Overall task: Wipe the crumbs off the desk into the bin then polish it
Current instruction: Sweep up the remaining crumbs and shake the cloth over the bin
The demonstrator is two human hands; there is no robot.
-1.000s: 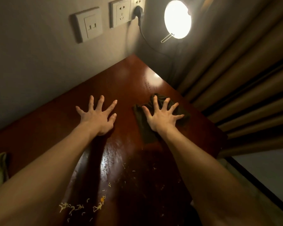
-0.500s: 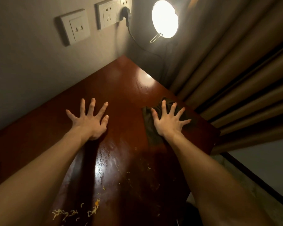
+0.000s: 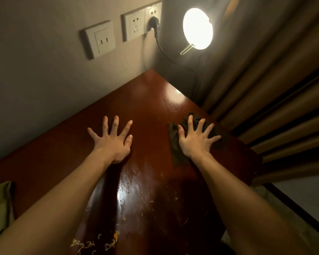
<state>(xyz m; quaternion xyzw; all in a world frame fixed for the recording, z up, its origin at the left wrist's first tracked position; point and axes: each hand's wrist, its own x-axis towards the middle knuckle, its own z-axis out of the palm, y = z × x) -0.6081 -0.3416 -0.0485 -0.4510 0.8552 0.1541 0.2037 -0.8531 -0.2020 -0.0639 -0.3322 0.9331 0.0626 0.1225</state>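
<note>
Dark cloth (image 3: 175, 144) under right hand (image 3: 193, 142), near desk (image 3: 147, 100) edge (curtain side)

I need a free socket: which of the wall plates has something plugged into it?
The rightmost outlet, nearest the lamp, holds a dark plug. The outlet beside it and the far-left plate are free.

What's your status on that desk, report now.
Left hand flat on desk, fingers spread. Right hand pressing dark cloth near right edge. Crumbs on near side, unswept. Bin not in view.
</note>
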